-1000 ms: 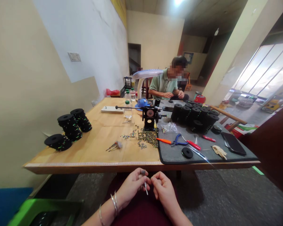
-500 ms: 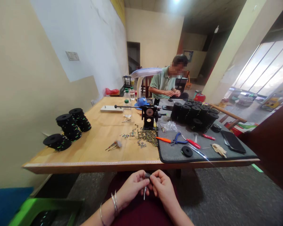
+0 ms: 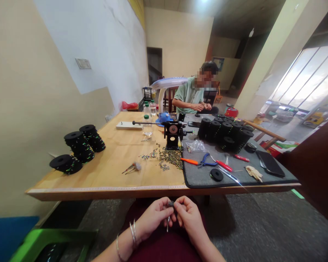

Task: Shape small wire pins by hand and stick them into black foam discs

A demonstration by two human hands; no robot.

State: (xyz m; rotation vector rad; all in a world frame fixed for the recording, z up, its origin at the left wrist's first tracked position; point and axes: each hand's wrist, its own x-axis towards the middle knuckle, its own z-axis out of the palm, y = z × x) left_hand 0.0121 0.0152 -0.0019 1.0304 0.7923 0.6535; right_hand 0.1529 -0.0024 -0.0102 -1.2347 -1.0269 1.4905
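Observation:
My left hand (image 3: 153, 215) and my right hand (image 3: 190, 215) meet over my lap, below the front edge of the wooden table (image 3: 112, 171). Both pinch one small dark piece (image 3: 170, 204) between thumbs and fingertips. A thin pale pin or strand (image 3: 168, 220) hangs down from it by my left fingers. Bangles circle my left wrist. Both hands are closed around this small thing; what exactly it is I cannot make out.
On the table lie black spools (image 3: 79, 145), a heap of small beads (image 3: 169, 157), a black winder (image 3: 172, 135), pliers (image 3: 206, 162) on a grey mat (image 3: 235, 178), more spools (image 3: 226, 133) and a lamp (image 3: 168, 87). Another person (image 3: 194, 96) sits at the far end.
My hands have come together: the right fingers now touch the small piece held by the left. The view has shifted slightly.

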